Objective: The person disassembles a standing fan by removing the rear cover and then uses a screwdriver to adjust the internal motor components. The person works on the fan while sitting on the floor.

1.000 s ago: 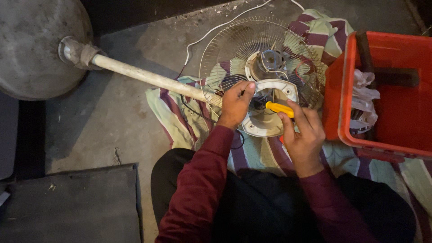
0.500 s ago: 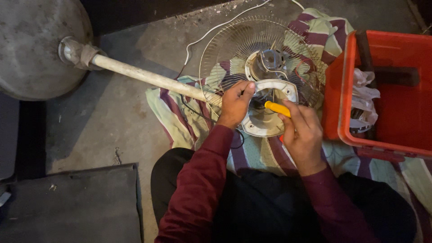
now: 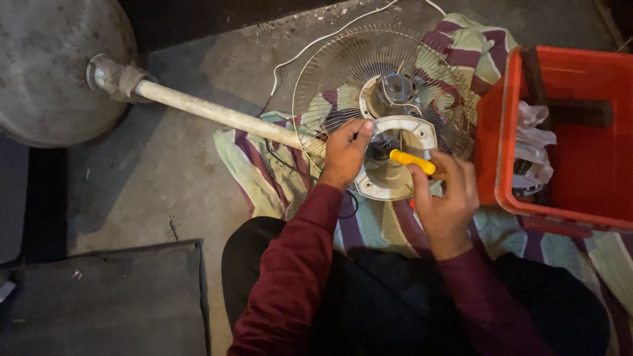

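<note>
Rough grey concrete floor fills the frame, with a striped cloth (image 3: 264, 178) spread at centre under a pedestal fan laid flat, its wire grille (image 3: 376, 72) above middle and its pale pole (image 3: 217, 113) running to a round, dusty base (image 3: 46, 72) at upper left. Your left hand (image 3: 344, 153) curls with fingertips pressed on the cream plastic motor housing (image 3: 389, 181), while your right hand (image 3: 445, 198), just right of it, pinches a yellow-handled screwdriver (image 3: 412, 161) whose tip is lost in the dark housing. A red plastic crate (image 3: 560, 132) at right is cut off by the frame edge.
</note>
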